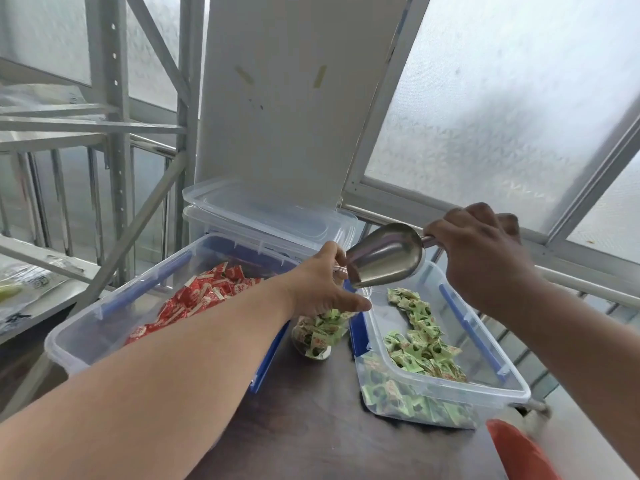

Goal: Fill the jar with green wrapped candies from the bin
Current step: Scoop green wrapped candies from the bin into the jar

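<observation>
A clear jar (317,336) partly filled with green wrapped candies stands on the dark table (311,427) between two bins. My left hand (322,285) grips the jar near its top. My right hand (481,258) holds the handle of a metal scoop (384,256), tilted mouth-down right above the jar's opening. The clear bin (485,382) on the right holds green wrapped candies (419,344) scattered along its bottom.
A clear bin with blue clips (86,327) holding red wrapped candies (204,296) sits on the left. Stacked clear lids (270,216) stand behind. A red object (519,448) lies at the lower right. Metal shelving (114,133) and frosted windows surround the table.
</observation>
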